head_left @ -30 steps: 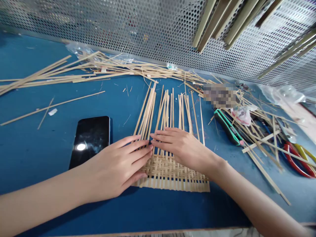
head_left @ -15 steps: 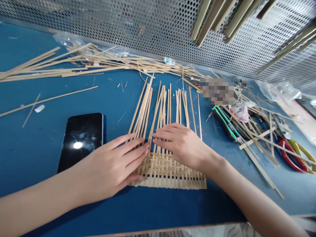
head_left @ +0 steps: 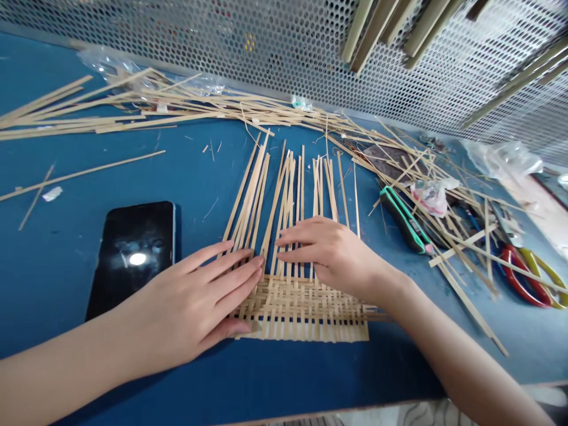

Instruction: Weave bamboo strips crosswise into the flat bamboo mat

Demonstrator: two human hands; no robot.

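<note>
A partly woven mat of pale bamboo strips [head_left: 297, 305] lies in front of me, its long loose ends [head_left: 246, 198] fanning away toward the back. My left hand [head_left: 208, 296] rests flat over the mat's left side, fingers stretched out across the strips and thumb near its front left corner. From the right, my right hand [head_left: 335, 254] reaches over the loose ends just above the weave. Its fingers extend leftward with small gaps between them; the thumb is mostly hidden. Neither hand visibly grips a strip.
To the left lies a black phone [head_left: 133, 254] on the blue table [head_left: 213, 384]. Many loose strips [head_left: 213, 109] lie along the perforated metal panel [head_left: 275, 53]. A green-black utility knife [head_left: 406, 222], a clear plastic bag [head_left: 501, 158] and red-and-yellow-handled pliers [head_left: 528, 275] are to the right.
The view has shifted slightly, with the phone and left hand appearing farther left. More of the mat shows below my right hand. Both hands stay over the strips.
</note>
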